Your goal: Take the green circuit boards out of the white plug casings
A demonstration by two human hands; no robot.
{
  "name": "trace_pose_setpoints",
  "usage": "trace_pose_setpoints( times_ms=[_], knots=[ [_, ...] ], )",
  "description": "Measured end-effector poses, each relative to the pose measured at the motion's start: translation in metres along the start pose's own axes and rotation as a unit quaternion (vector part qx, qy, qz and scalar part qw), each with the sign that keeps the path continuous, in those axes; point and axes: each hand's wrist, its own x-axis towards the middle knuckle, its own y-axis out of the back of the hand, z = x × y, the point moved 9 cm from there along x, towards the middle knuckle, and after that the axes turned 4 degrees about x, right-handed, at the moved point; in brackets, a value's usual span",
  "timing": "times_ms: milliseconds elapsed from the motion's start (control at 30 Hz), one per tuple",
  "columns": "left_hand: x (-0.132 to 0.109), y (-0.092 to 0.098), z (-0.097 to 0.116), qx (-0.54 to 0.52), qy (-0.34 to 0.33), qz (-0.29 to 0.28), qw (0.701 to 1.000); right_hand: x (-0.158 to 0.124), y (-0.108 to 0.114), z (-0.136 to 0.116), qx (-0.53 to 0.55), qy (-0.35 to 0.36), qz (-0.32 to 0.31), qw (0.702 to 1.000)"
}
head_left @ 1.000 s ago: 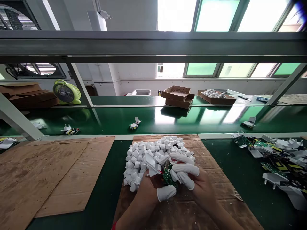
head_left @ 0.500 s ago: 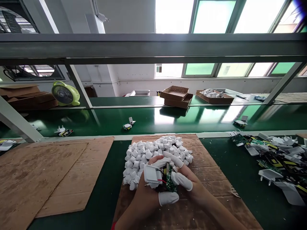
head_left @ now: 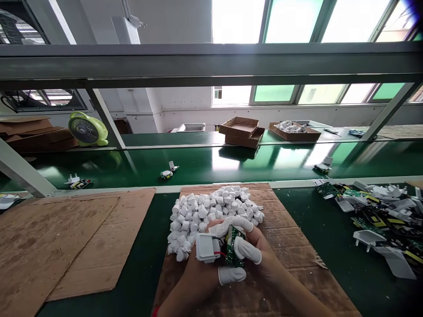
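Bright windows point(head_left: 294, 22) fill the upper right of the frame, above a green worktop point(head_left: 148, 259) partly covered by brown cardboard point(head_left: 291, 235). At lower centre I have my left hand point(head_left: 209, 267) and right hand point(head_left: 261, 246) both grasping a circuit board point(head_left: 230, 251) wired to a white casing point(head_left: 207, 247), just before a pile of white pieces point(head_left: 198, 215). Since half a second ago, the board's green face has turned more toward me, and small assemblies point(head_left: 166, 174) on the green strip point(head_left: 198, 165) behind have shifted left.

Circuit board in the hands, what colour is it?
The board is green, with small pale spots; the head view shows it best.
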Motion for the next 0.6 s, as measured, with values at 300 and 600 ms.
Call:
trace_pose_setpoints(
  times_ms=[300,600],
  knots=[
    [-0.001,-0.013,0.001,-0.066,0.048,-0.079,0.994,-0.007,0.001,0.012,0.007,-0.068,-0.024,0.997],
    [0.004,-0.011,-0.006,-0.016,0.026,-0.104,0.994,-0.007,0.001,0.01,0.068,-0.085,-0.016,0.994]
  ],
)
